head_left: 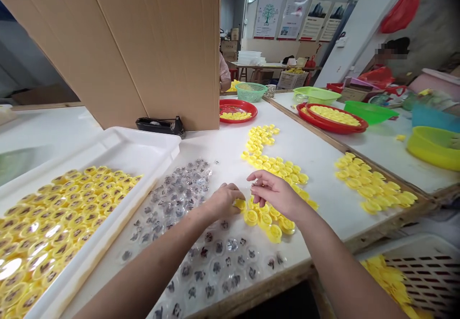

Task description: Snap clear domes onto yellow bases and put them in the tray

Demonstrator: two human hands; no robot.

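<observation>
My left hand (225, 201) is closed at the middle of the white table, its fingertips on a yellow round piece (240, 205). Just to its right, my right hand (268, 189) hovers over the yellow pieces (265, 220) with thumb and fingers curled near each other; whether something small is between them is too small to tell. Many clear round discs with dark printed figures (219, 247) lie under and around my left forearm. At the left, a white tray (143, 147) holds rows of yellow pieces with printed discs in them.
An upright cardboard sheet (165, 46) and a black tape dispenser (160, 126) stand behind the tray. Red plates (247, 112) and green baskets (251, 91) sit farther back. More yellow pieces (370, 185) lie right, above a slotted basket (424, 271). Other people are partly visible behind.
</observation>
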